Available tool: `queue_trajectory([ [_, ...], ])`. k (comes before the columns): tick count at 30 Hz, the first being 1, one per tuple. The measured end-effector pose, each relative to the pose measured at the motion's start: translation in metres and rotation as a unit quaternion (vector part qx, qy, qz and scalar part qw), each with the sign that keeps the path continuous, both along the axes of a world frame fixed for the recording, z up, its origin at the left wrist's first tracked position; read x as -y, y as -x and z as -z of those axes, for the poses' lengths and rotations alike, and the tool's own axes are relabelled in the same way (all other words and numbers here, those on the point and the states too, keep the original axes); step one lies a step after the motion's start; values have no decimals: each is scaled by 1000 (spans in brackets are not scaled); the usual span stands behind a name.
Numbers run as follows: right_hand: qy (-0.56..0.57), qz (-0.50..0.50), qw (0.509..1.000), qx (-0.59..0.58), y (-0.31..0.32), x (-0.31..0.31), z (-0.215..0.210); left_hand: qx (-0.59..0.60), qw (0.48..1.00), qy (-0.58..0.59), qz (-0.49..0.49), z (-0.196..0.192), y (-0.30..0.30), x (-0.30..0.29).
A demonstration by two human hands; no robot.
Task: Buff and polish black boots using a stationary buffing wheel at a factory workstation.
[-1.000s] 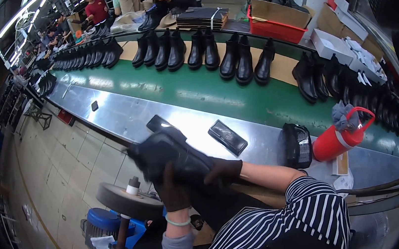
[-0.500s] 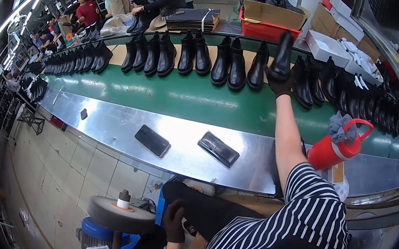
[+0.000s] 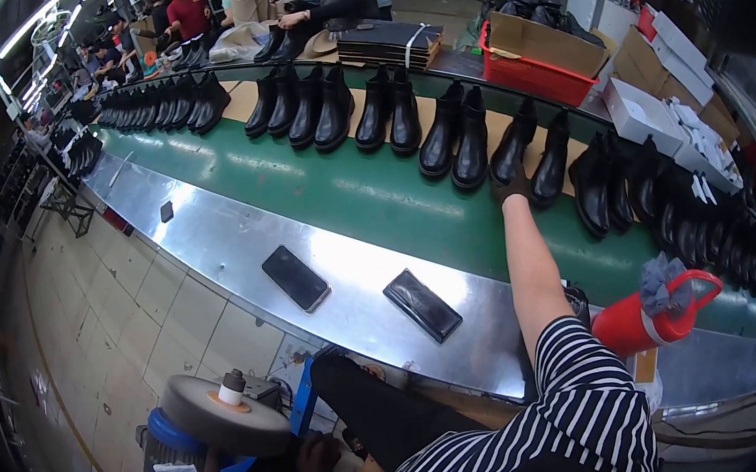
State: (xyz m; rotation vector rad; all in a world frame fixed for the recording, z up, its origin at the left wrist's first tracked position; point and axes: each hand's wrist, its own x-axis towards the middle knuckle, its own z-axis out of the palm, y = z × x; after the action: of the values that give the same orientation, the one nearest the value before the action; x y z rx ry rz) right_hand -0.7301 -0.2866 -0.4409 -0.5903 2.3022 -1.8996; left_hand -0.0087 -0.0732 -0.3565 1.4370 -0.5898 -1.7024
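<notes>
My right hand (image 3: 512, 186), in a dark glove, reaches across the green belt and is closed on the toe of a black ankle boot (image 3: 515, 139). That boot stands upright on the belt's far side, and its mate (image 3: 551, 163) stands just to the right. My left hand (image 3: 319, 460), also gloved, is low by my lap, beside a grey buffing wheel (image 3: 221, 416). Its fingers look loosely bent and apart, with nothing visible in them; the dark background blurs their outline.
Several black boots (image 3: 329, 110) line the belt (image 3: 297, 189). On the metal ledge (image 3: 363, 271) lie a phone (image 3: 296, 278) and a black wallet-like case (image 3: 422, 306). A red bottle (image 3: 639, 322) stands near my right arm. Beyond are a red crate (image 3: 538, 79), a white box (image 3: 641, 114) and other people.
The boot my right hand held raised now stands on the belt. That hand has moved left to the neighbouring boot's toe. My left hand has dropped a little, and the view has shifted slightly.
</notes>
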Motion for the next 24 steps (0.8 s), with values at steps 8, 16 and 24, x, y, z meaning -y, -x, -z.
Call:
queue_trajectory([
  [8,334,-45,852,402,55,2,-36,33,998,-33,47,4,-1,7],
  [16,151,-224,961,53,-71,-56,-198,-16,986,-2,165,-47,24,48],
  [24,15,-674,739,16,-281,-22,-284,-369,926,-31,80,-18,29,70],
])
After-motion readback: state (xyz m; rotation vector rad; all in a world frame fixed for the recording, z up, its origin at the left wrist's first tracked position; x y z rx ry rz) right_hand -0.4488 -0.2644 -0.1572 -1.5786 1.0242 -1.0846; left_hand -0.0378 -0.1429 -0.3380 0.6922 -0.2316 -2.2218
